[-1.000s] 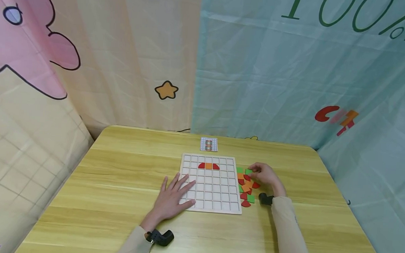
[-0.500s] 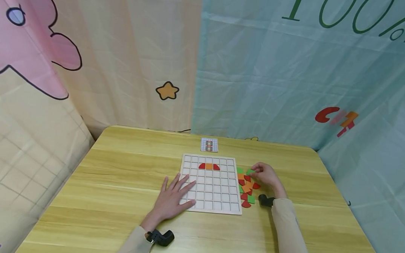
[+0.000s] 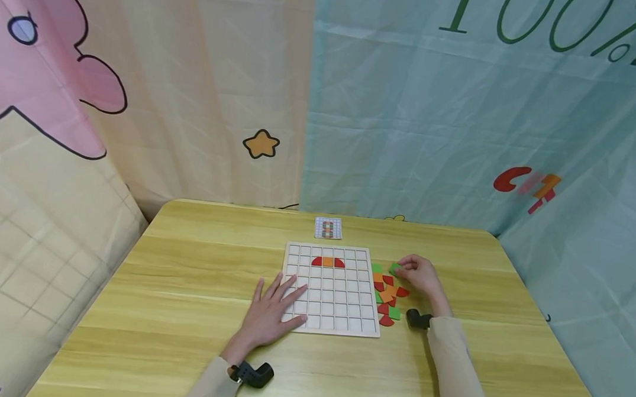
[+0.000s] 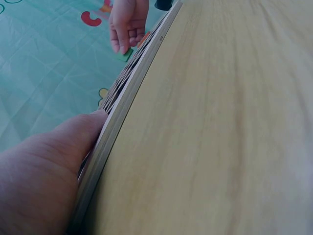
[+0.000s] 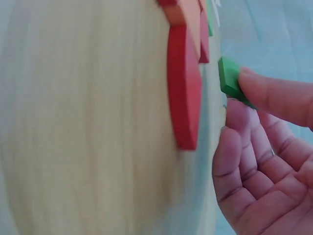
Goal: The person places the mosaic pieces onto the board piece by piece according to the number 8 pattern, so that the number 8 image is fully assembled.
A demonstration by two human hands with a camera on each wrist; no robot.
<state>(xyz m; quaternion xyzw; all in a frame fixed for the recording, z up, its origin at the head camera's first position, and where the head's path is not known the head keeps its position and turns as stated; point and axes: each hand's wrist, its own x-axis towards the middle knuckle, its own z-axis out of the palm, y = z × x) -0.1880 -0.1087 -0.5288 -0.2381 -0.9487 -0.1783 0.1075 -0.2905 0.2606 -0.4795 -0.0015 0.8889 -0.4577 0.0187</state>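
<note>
My right hand point(image 3: 420, 276) pinches a green square tile point(image 5: 230, 78) between thumb and fingers, just beyond a loose pile of tiles. In the right wrist view the tile shows tilted and raised off the table. My left hand point(image 3: 266, 316) lies flat with spread fingers on the left edge of a white grid board point(image 3: 340, 309). On the board's second row an orange square tile point(image 3: 328, 262) sits between two red quarter-round tiles, one being the left red tile point(image 3: 317, 261). In the left wrist view the thumb point(image 4: 73, 137) rests along the board's edge.
Right of the board lies the pile, with an orange tile point(image 3: 386, 294), a green tile point(image 3: 394, 313) and red quarter-round tiles such as the nearest red tile point(image 3: 386, 322). Behind the board is a small pattern card point(image 3: 328, 228). Printed curtains hang behind the wooden table point(image 3: 187, 264).
My right hand has drawn slightly right with the green square tile, which has come away from the pile and tilted. The left hand and the tiles on the board have stayed put.
</note>
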